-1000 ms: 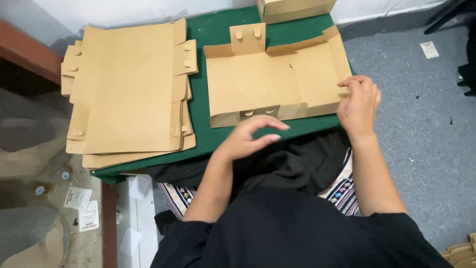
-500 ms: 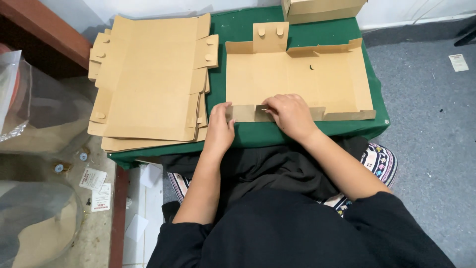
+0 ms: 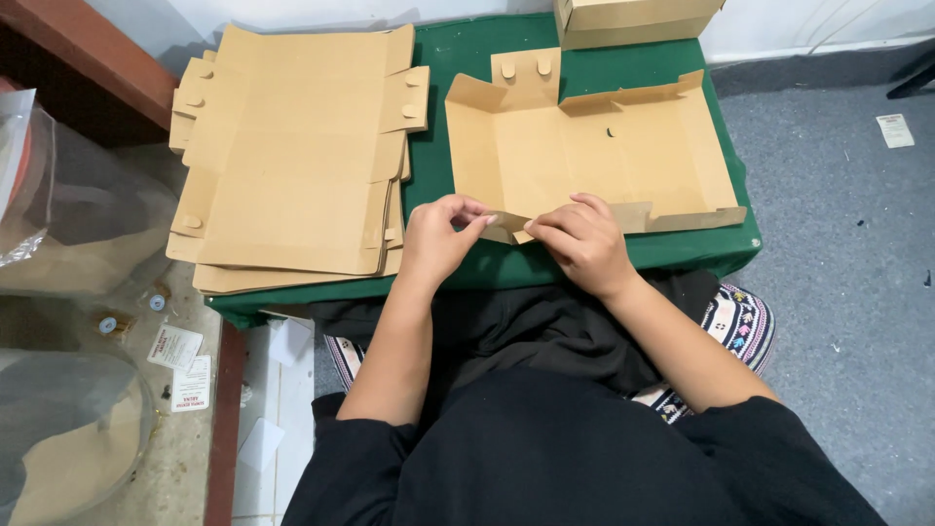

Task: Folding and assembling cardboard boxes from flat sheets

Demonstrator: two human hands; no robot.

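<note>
1. A person in dark clothes sits at a low bench (image 3: pixel 584 268) with a green cloth over it, in the middle of the frame.
2. A flat brown cardboard box sheet, partly folded up (image 3: pixel 594 156), lies on the green cloth in the upper middle of the frame. Its back and side walls stand up a little.
3. The left hand (image 3: pixel 438 239) is at the near edge of this sheet, just left of the middle of the frame. Its fingers (image 3: pixel 477 216) curl in and pinch a small flap at the sheet's front edge.
4. The right hand (image 3: pixel 582 239) is just beside the left one, on the same front edge. Its fingers (image 3: pixel 545 222) are bent and close together, pressing down on the small flap.
5. The two hands almost touch at the fingertips.
6. A tall stack of flat brown cardboard sheets (image 3: pixel 292 156) lies on the left part of the bench, in the upper left of the frame. It is apart from the hands.
7. A closed brown cardboard box (image 3: pixel 633 19) sits at the far edge of the bench, at the top of the frame.
8. Grey carpet (image 3: pixel 838 244) covers the floor on the right.
9. Clear plastic bags (image 3: pixel 68 224) lie on the left side of the frame.
</note>
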